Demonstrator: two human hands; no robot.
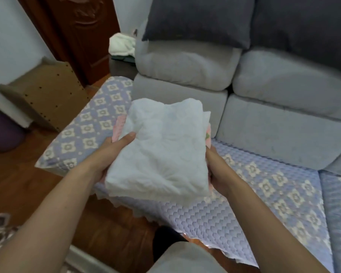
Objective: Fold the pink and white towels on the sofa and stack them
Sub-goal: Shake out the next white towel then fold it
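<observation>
A folded white towel [161,150] lies on top of a folded pink towel [120,125], of which only thin edges show at the left and right. I hold the stack above the front of the sofa seat [264,186]. My left hand [114,152] grips the stack's left side, thumb on the white towel. My right hand [218,170] grips the right side, its fingers hidden under the towels.
Grey back cushions [185,69] and a dark pillow [197,18] fill the sofa's rear. A patterned armrest [91,123] lies to the left. Beyond it are a cardboard box [47,95], a wooden door [73,32] and white cloth [122,44] on a side table.
</observation>
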